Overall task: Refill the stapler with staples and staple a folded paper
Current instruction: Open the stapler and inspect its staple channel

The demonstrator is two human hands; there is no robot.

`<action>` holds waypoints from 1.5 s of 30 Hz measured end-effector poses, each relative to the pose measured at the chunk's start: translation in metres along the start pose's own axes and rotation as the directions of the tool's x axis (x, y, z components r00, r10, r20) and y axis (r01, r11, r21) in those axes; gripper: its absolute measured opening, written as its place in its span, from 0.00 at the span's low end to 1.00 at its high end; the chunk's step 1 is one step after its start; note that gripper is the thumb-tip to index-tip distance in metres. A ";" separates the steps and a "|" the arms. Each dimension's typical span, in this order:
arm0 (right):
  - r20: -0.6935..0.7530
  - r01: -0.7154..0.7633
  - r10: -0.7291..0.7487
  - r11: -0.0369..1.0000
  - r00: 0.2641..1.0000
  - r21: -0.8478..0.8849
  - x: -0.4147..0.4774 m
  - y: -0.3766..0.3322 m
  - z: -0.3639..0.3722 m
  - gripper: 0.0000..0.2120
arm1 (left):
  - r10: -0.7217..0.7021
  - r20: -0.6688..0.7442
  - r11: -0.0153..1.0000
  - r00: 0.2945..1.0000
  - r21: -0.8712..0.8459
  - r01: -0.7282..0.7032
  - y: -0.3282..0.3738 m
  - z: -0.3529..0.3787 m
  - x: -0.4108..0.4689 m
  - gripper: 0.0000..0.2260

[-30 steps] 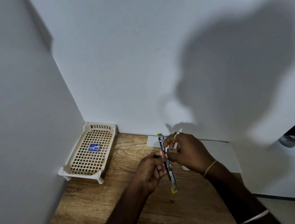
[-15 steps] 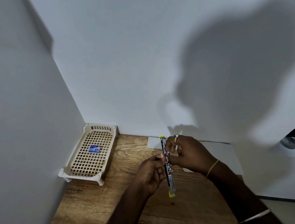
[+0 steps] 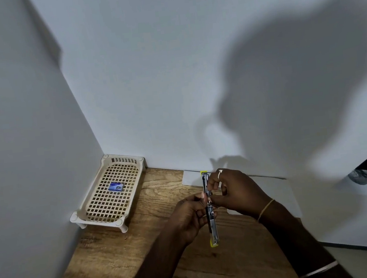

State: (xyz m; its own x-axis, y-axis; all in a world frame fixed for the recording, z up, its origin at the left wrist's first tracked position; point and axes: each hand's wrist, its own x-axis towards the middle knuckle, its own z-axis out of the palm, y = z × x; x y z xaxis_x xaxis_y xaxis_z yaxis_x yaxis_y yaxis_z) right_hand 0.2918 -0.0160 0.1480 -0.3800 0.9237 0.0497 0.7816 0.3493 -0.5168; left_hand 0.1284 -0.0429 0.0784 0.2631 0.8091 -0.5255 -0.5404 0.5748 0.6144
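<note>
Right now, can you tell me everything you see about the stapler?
The stapler is long, thin and shiny metal, with yellow tips at both ends. It is swung open into one straight line pointing away from the person, held above the wooden table. The left hand grips its middle from one side; the right hand pinches it from the other.
</note>
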 end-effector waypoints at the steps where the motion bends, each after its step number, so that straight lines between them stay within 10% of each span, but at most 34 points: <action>1: 0.006 0.006 -0.006 1.000 1.000 -0.001 0.000 0.000 0.000 0.07 | 0.000 0.000 1.000 1.000 0.004 0.000 -0.001 0.000 0.000 0.07; 26: 0.001 -0.014 0.015 0.925 1.000 0.379 -0.001 0.019 -0.006 0.04 | -0.021 0.041 0.999 0.999 -0.049 0.023 -0.013 -0.007 0.012 0.06; 35: 0.052 -0.267 0.302 0.732 0.952 0.627 -0.037 0.040 0.034 0.11 | 0.082 -0.083 0.965 0.993 -0.244 -0.100 -0.043 -0.018 0.016 0.06; 40: 0.385 -0.544 0.387 0.651 0.838 0.530 -0.069 0.049 0.059 0.21 | 0.125 -0.167 0.945 0.978 -0.279 -0.169 -0.073 -0.032 0.016 0.05; 45: 0.409 -0.619 0.480 0.703 0.776 0.349 -0.081 0.043 0.092 0.31 | 0.164 -0.232 0.939 0.959 -0.261 -0.224 -0.101 -0.045 0.018 0.05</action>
State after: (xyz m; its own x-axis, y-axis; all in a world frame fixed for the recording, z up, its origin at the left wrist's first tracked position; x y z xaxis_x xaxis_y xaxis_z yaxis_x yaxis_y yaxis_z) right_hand 0.3106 -0.0904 0.0430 -0.1217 0.8202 -0.5589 0.6121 -0.3813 -0.6928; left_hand 0.1514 -0.0915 -0.0199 -0.0216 0.8416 -0.5396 -0.7747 0.3271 0.5411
